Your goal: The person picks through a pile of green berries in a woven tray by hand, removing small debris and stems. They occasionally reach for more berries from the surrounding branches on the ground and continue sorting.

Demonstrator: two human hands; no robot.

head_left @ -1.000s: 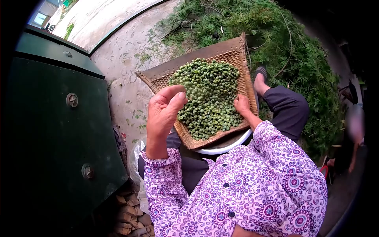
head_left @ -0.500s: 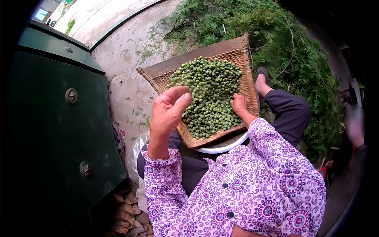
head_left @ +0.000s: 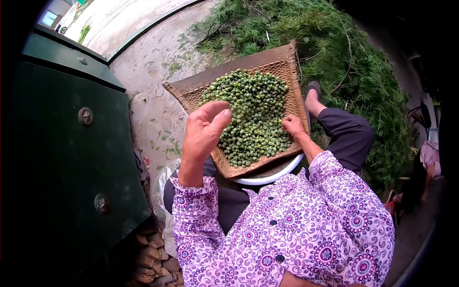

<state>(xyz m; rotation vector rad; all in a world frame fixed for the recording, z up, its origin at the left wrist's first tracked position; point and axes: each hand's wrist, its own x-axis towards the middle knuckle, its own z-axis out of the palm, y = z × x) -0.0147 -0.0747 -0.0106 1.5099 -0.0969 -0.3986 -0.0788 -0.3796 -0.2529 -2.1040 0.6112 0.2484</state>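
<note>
A woven wicker scoop basket [head_left: 224, 167] with a wooden lip holds a heap of small round green cones [head_left: 253, 105]. Above the heap's left side, near the camera, hangs my left hand [head_left: 205, 129]. Its fingers are curled in toward the thumb, and whatever they may hold is hidden. My right hand [head_left: 294, 126] is at the heap's right edge, thumb and fingers pinched together. A small yellow-green bit shows at its fingertips and looks like one of the cones.
Under the basket is a white-rimmed basin [head_left: 275, 178] between my legs. Cut evergreen branches [head_left: 363, 95] lie ahead and right. A dark green metal cabinet [head_left: 62, 143] stands at left, with a clear plastic bag [head_left: 162, 189] and stacked wood pieces [head_left: 152, 253] near it. Someone sits at far right.
My right hand has drawn back slightly from the cones, its fingertips now in a visible pinch. The left hand stays curled in nearly the same place.
</note>
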